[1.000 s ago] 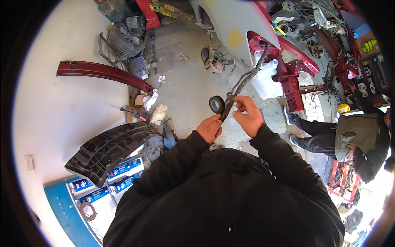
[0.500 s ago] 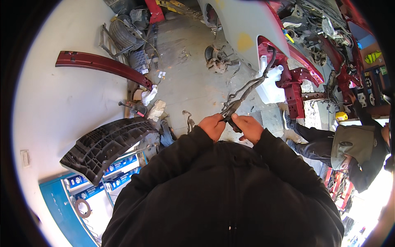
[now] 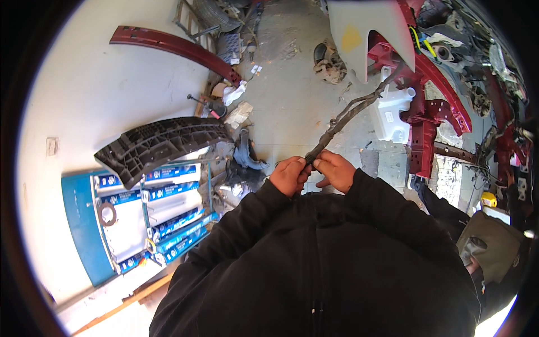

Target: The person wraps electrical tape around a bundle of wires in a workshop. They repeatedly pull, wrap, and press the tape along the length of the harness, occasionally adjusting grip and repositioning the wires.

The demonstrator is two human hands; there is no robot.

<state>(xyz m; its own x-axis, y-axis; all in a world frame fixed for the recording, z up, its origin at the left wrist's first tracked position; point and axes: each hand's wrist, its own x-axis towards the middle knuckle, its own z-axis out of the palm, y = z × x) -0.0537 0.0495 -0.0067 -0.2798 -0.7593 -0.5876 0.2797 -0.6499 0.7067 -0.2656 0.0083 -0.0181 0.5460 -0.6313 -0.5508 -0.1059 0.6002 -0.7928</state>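
Observation:
A dark, taped wiring harness stretches from the opening in the red car front down to my two hands in front of my chest. My left hand is closed round its near end, and my right hand pinches it right beside the left. The two hands almost touch. Whatever lies under my fingers at the very end is hidden. Farther along, the harness splits into two strands that run past a white plastic reservoir at the car's front.
A grey fender with a yellow patch is beyond the harness. At left are a dark red beam, a black ribbed plastic part and a blue shelf unit with boxes. Another person bends at right; a brake assembly lies on the floor.
My view has shifted, so the surroundings sit higher and the shelf shows more. Both hands still hold the harness; its dark end piece below my fingers no longer shows.

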